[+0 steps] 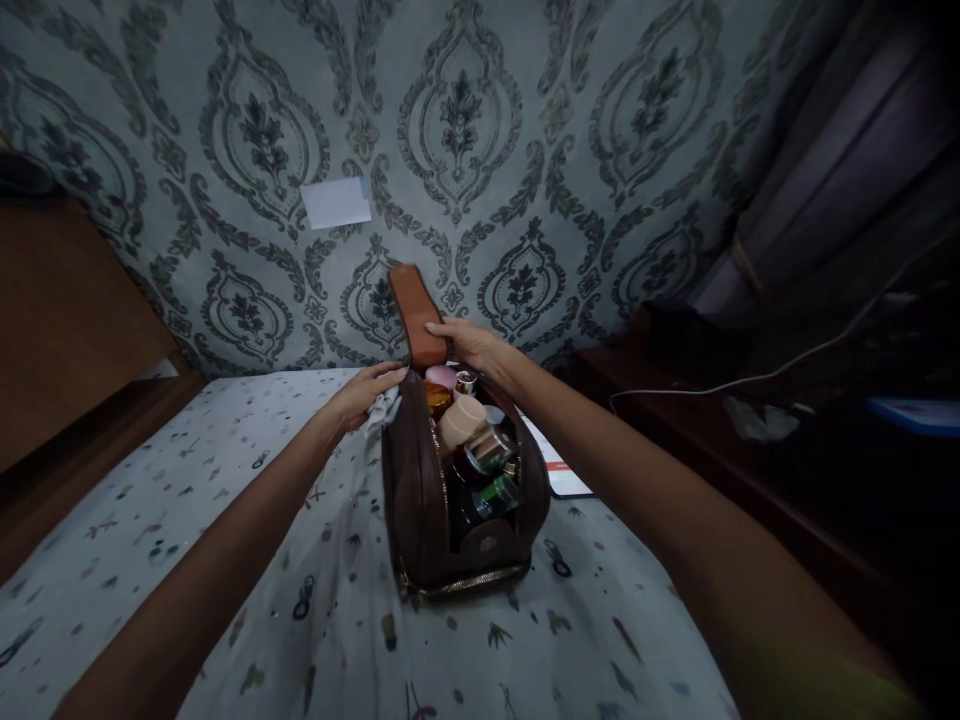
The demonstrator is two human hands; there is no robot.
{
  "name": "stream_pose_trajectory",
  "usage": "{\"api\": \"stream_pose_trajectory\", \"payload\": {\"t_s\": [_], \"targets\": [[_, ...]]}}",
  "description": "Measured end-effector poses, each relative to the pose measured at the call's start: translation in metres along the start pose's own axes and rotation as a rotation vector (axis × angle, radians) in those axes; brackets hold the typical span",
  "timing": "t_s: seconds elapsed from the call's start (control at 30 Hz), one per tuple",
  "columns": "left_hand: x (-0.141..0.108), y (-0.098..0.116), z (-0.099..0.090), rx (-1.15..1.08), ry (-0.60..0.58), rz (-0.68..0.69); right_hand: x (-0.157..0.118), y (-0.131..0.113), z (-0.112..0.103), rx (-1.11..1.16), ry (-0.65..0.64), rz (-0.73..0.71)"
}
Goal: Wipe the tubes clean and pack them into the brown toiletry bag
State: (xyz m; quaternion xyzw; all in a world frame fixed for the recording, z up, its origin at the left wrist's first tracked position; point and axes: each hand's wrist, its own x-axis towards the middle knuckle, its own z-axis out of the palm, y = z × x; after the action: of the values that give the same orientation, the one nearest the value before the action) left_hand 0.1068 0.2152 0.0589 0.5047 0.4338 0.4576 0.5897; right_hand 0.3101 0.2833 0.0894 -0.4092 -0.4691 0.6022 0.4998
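Brown bag point(416, 490) stands upright on the bed point(285, 560) in front of you, its zip open, with jars and bottles point(463, 420) crowded inside. The step in hand, I judge, is handling the tan flap point(415, 310) at the far end while you steady the bag. Your right hand point(478, 345) is closed on this flap, one digit across its face; the others are partly hidden. Your left hand point(367, 393) has its fingers nearly together, pinching the far left edge; whether it also grips the crumpled cloth point(381, 408) below, I cannot tell. Both arms reach far forward, the right one passing along the bag's side. Next move probably calls for guiding the flap gently, without pressing the contents.
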Motion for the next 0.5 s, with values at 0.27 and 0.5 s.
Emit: {"api": "stream_pose_trajectory", "payload": {"t_s": [0.27,0.5], "targets": [[0.0,-0.003,0.001,-0.022,-0.006,0.015,-0.027,-0.003,-0.001,0.06,-0.043,-0.199],[-0.01,0.004,0.006,0.066,-0.018,0.163,-0.048,0.0,0.002,0.043,-0.037,-0.307]]}}
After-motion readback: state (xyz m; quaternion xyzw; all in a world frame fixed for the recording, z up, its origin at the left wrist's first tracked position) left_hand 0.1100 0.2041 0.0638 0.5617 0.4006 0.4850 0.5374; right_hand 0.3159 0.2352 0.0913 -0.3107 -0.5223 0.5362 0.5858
